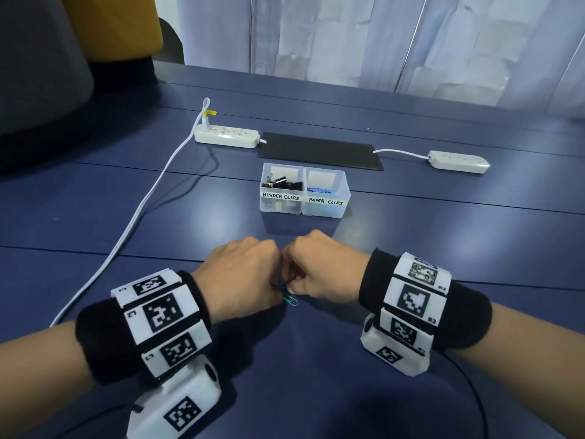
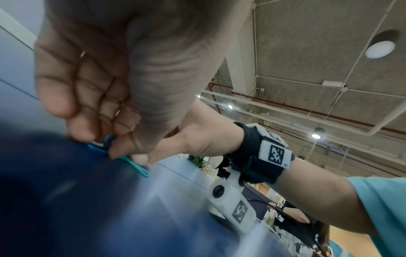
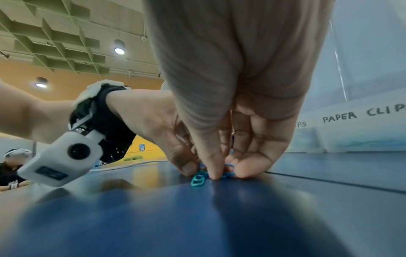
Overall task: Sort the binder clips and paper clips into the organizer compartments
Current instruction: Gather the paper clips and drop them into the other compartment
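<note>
A small cluster of paper clips [image 1: 288, 296] lies on the blue table, a teal one [image 3: 198, 180] and blue ones [image 3: 229, 169]. My left hand [image 1: 273, 286] and right hand [image 1: 293, 285] meet knuckle to knuckle right over them, fingers curled down. In the left wrist view my left hand [image 2: 103, 140] pinches a blue clip [image 2: 108, 139], and the teal clip [image 2: 137, 166] pokes out beneath the thumb. My right hand [image 3: 226, 171] pinches the blue clips between thumb and fingers. Further back stands the clear organizer [image 1: 304, 206], with black binder clips [image 1: 281, 182] in the left compartment and blue paper clips [image 1: 318, 190] in the right.
Behind the organizer lies a black mat [image 1: 319, 150] between two white power strips [image 1: 226, 136] [image 1: 459, 160]. A white cable [image 1: 139, 213] runs along the left of the table toward me. Another person's hands show far off in the wrist views.
</note>
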The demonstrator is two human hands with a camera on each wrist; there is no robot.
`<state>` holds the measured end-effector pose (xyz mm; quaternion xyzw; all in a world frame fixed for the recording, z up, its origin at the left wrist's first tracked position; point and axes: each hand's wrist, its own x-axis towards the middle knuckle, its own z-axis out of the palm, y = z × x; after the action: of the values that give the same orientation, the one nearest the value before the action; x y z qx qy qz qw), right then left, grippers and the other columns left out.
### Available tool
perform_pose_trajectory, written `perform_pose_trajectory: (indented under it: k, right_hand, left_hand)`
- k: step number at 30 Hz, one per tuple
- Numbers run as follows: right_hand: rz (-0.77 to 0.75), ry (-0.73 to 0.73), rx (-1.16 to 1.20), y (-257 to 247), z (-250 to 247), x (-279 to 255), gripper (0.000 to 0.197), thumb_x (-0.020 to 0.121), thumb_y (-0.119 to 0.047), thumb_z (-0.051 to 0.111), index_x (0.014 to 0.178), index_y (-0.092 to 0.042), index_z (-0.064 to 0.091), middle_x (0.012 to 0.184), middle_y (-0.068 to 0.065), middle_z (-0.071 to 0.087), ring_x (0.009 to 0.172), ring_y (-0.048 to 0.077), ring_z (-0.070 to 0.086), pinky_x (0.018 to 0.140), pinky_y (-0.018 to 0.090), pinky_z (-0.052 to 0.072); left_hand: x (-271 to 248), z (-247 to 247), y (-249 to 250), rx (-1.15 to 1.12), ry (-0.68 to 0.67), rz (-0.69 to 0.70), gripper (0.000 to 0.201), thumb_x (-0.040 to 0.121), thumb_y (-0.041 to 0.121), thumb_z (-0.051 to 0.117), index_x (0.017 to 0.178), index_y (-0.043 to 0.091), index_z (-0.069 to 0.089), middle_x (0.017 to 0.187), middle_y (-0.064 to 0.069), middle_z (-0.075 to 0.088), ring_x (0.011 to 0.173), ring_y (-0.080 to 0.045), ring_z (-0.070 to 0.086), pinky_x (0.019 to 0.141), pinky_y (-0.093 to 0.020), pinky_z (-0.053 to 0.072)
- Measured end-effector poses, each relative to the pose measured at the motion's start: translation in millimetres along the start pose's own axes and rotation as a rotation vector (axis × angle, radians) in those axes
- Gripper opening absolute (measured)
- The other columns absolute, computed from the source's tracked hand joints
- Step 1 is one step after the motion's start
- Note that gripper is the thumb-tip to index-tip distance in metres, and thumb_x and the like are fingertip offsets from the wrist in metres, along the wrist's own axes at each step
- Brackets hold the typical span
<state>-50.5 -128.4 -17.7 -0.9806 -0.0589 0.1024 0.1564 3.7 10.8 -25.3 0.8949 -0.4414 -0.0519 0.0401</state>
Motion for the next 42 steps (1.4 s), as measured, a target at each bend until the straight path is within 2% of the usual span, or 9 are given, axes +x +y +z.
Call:
perform_pose_trajectory:
  k: [8,12,16,20,25,29,34,38,42]
  right_hand:
    - [0.011,-0.024,-0.053,-4.7,-1.0,2.6,0.013,0.074,-0.012,0.062,0.086,-0.010,0.067,0.067,-0.004,0.059,0.065,0.017,0.051,0.058,0.024,0.042]
    - [0.054,-0.053,-0.036,-0.2,-3.6,1.0,0.011,0.074,-0.016,0.065,0.083,-0.011,0.066,0.055,-0.013,0.050,0.052,0.000,0.047,0.049,0.013,0.037]
    - [0.069,-0.061,-0.022,7.5,-6.8,-5.5,0.009,0.073,-0.013,0.063,0.079,-0.011,0.069,0.055,-0.009,0.053,0.050,0.000,0.048,0.056,0.019,0.044]
    - [0.067,-0.043,0.027,14.5,-7.8,-9.5,0.008,0.076,-0.010,0.064,0.079,-0.014,0.069,0.066,-0.001,0.067,0.052,0.002,0.051,0.056,0.015,0.043]
    - [0.059,-0.040,0.021,14.9,-4.5,-9.3,0.016,0.077,-0.008,0.060,0.090,-0.014,0.068,0.076,0.000,0.070,0.056,0.001,0.050,0.064,0.021,0.047]
    - [0.030,-0.060,0.023,17.7,-5.3,-8.4,0.009,0.079,-0.011,0.062,0.083,-0.016,0.069,0.074,-0.002,0.067,0.059,0.000,0.052,0.068,0.026,0.052]
    - [0.025,-0.079,0.029,18.3,-7.2,-6.7,0.009,0.080,-0.013,0.065,0.087,-0.016,0.067,0.082,-0.001,0.068,0.061,0.000,0.051,0.066,0.024,0.048]
    - [-0.003,-0.084,0.044,16.3,-8.9,-6.3,0.020,0.079,-0.011,0.066,0.097,-0.018,0.069,0.079,-0.003,0.065,0.061,0.002,0.051,0.067,0.024,0.049]
    - [0.002,-0.107,0.068,18.0,-10.0,-5.8,0.007,0.079,-0.010,0.066,0.080,-0.016,0.069,0.072,0.000,0.069,0.054,0.001,0.055,0.059,0.015,0.046]
  left_hand:
    - [-7.2,-4.8,-13.5,0.028,-0.041,0.104,0.007,0.074,0.029,0.053,0.075,0.024,0.057,0.067,0.006,0.052,0.068,-0.022,0.047,0.057,-0.025,0.035]
    - [-8.5,-1.1,-17.2,0.021,0.002,0.183,0.016,0.081,0.021,0.051,0.087,0.023,0.066,0.084,0.007,0.066,0.078,-0.016,0.056,0.061,-0.022,0.033]
    - [-9.7,-1.5,-12.8,0.093,0.047,0.203,0.014,0.083,0.016,0.054,0.085,0.021,0.067,0.085,0.004,0.069,0.081,-0.020,0.060,0.063,-0.021,0.034]
    - [-12.7,-0.2,-8.5,0.234,0.014,0.213,0.015,0.086,0.015,0.044,0.073,0.023,0.044,0.087,-0.001,0.063,0.076,-0.031,0.053,0.061,-0.028,0.034]
    - [-11.6,1.0,-8.2,0.239,-0.059,0.235,0.014,0.089,0.020,0.041,0.092,0.017,0.054,0.098,-0.003,0.063,0.092,-0.028,0.059,0.072,-0.032,0.042]
    - [-10.8,1.1,-9.8,0.241,-0.137,0.252,0.016,0.090,0.021,0.039,0.096,0.013,0.053,0.103,-0.004,0.060,0.094,-0.028,0.059,0.078,-0.036,0.048]
    - [-12.5,0.8,-8.7,0.218,-0.177,0.285,0.016,0.092,0.022,0.039,0.100,0.014,0.051,0.110,-0.003,0.058,0.100,-0.023,0.057,0.078,-0.027,0.039]
    - [-15.0,-3.5,-9.8,0.182,-0.196,0.248,0.011,0.089,0.022,0.042,0.090,0.014,0.049,0.099,-0.005,0.059,0.091,-0.028,0.058,0.073,-0.031,0.042]
    - [-16.7,-10.9,-10.4,0.084,-0.194,0.236,0.008,0.079,0.020,0.050,0.082,0.014,0.054,0.080,-0.001,0.061,0.077,-0.025,0.056,0.065,-0.033,0.045]
